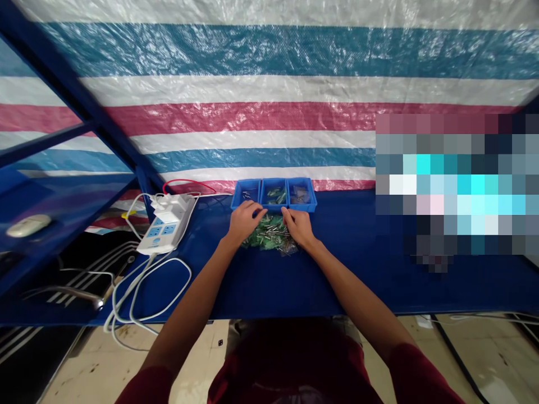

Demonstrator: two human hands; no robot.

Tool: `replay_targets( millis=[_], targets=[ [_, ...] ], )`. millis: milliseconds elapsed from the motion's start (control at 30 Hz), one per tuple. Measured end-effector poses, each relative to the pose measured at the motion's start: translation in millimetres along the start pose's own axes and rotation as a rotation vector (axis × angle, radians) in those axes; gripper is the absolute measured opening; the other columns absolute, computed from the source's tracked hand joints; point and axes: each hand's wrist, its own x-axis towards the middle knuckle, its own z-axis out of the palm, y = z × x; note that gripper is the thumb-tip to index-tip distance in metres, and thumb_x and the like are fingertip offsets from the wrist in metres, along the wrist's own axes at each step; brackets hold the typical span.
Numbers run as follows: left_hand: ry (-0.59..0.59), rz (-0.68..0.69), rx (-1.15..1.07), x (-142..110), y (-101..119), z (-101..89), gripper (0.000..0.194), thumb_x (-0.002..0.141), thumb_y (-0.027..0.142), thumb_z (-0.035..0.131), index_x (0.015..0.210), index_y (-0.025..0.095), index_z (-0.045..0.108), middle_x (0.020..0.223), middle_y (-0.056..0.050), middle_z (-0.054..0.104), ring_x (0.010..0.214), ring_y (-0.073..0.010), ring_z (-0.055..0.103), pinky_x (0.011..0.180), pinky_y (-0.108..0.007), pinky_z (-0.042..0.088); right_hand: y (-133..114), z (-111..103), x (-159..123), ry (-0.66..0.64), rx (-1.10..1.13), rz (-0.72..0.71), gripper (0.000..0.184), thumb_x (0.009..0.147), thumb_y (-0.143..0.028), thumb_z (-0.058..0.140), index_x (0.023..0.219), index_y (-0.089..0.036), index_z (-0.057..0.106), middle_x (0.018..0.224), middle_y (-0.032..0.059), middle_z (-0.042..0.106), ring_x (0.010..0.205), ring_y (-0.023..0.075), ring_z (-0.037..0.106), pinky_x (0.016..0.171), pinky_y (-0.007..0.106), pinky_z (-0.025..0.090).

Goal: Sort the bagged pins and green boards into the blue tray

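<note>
A mixed pile (272, 233) of thin shiny metal pieces, green pieces and clear film-like bits lies on the blue table between my hands. My left hand (245, 223) is at the pile's left edge, fingers curled and thumb near the index finger. At its right edge, my right hand (300, 225) has thumb and fingers drawn together. Whatever either hand pinches is too small to make out. Just behind the pile stands a blue three-compartment tray (273, 208). A few thin metal pieces lie in its left compartment, green pieces in the middle, clear or greyish pieces in the right.
On the left of the blue table (269, 292) sits a white power strip (162, 233) with plugged-in adapters. Its white cable (138, 292) loops over the front edge. A striped plastic sheet (261, 84) hangs behind. A blue frame post (101, 123) slants at left. The right side is pixelated.
</note>
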Motion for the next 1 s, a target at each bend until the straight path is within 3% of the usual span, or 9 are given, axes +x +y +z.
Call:
replay_targets(
  millis=[167, 300, 667, 867, 1000],
  targets=[
    [-0.148, -0.033, 0.034, -3.0, 14.5, 15.6, 0.018, 0.083, 0.035, 0.063, 0.075, 0.019, 0.063, 0.077, -0.005, 0.063, 0.075, -0.0196, 0.059, 0.062, -0.027, 0.041, -1.9, -0.1, 0.1, 0.007, -0.014, -0.004, 0.059, 0.097, -0.054, 0.028, 0.052, -0.020, 0.048, 0.050, 0.0014, 0.053, 0.049, 0.0131, 0.051, 0.057, 0.027, 0.035],
    [-0.186, -0.058, 0.079, -2.7, 14.1, 21.0, 0.009, 0.084, 0.027, 0.060, 0.078, 0.020, 0.063, 0.080, -0.005, 0.063, 0.076, -0.0199, 0.059, 0.060, -0.027, 0.040, -4.1, 0.1, 0.0, -0.005, -0.012, -0.002, 0.059, 0.097, -0.054, 0.028, 0.052, -0.020, 0.048, 0.050, 0.0012, 0.053, 0.049, 0.0127, 0.050, 0.057, 0.026, 0.035],
    [-0.162, -0.020, 0.100, -5.1, 13.2, 14.3, 0.013, 0.091, 0.016, 0.048, 0.084, 0.019, 0.059, 0.089, -0.007, 0.063, 0.086, -0.0217, 0.060, 0.070, -0.030, 0.043, 2.4, 2.1, 0.6, -0.010, -0.055, -0.017, 0.053, 0.098, -0.047, 0.032, 0.055, -0.020, 0.050, 0.052, 0.0008, 0.052, 0.051, 0.0129, 0.049, 0.057, 0.026, 0.033],
    [-0.122, 0.013, 0.013, -8.3, 15.6, 6.6, 0.013, 0.094, 0.021, 0.045, 0.088, 0.019, 0.056, 0.090, -0.006, 0.061, 0.084, -0.0192, 0.059, 0.074, -0.028, 0.042, 7.6, 5.6, 0.6, 0.012, -0.080, -0.043, 0.028, 0.093, -0.041, 0.047, 0.097, -0.020, 0.065, 0.084, 0.0053, 0.065, 0.067, 0.0162, 0.055, 0.065, 0.026, 0.040],
    [-0.113, 0.031, -0.044, -10.6, 18.6, 6.1, 0.017, 0.095, 0.022, 0.041, 0.087, 0.020, 0.056, 0.090, -0.004, 0.061, 0.082, -0.0174, 0.058, 0.076, -0.026, 0.043, 10.1, 6.4, 0.2, -0.032, -0.075, -0.063, 0.024, 0.093, -0.036, 0.048, 0.091, -0.020, 0.067, 0.083, 0.0048, 0.065, 0.070, 0.0165, 0.056, 0.068, 0.027, 0.041]
  ],
)
